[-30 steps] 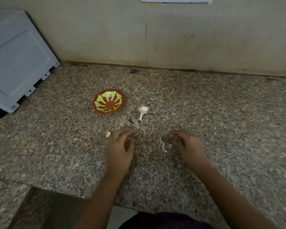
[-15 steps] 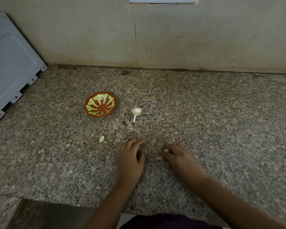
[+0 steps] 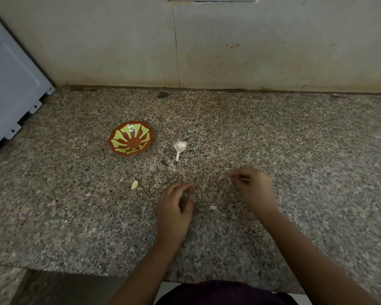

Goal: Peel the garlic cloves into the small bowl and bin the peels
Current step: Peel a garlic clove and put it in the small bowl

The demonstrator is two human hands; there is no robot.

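Note:
The small red bowl (image 3: 130, 137) with a green flower pattern sits on the speckled stone counter (image 3: 295, 150) and looks empty. To its right lies a white garlic head remnant with its stalk (image 3: 180, 148). One pale clove (image 3: 134, 185) lies in front of the bowl, left of my hands. My left hand (image 3: 174, 212) rests on the counter with loosely curled fingers and holds nothing visible. My right hand (image 3: 253, 188) is blurred, its fingertips pinched on small pale garlic peel bits (image 3: 230, 176). A loose peel scrap (image 3: 213, 207) lies between my hands.
A grey appliance panel (image 3: 9, 84) leans at the far left against the stained wall (image 3: 251, 51). The counter's front edge (image 3: 97, 272) runs just below my forearms. No bin is in view.
My right hand has moved right and slightly away from me, taking pale peel bits with it and leaving one scrap on the counter. My left hand has stayed on the counter.

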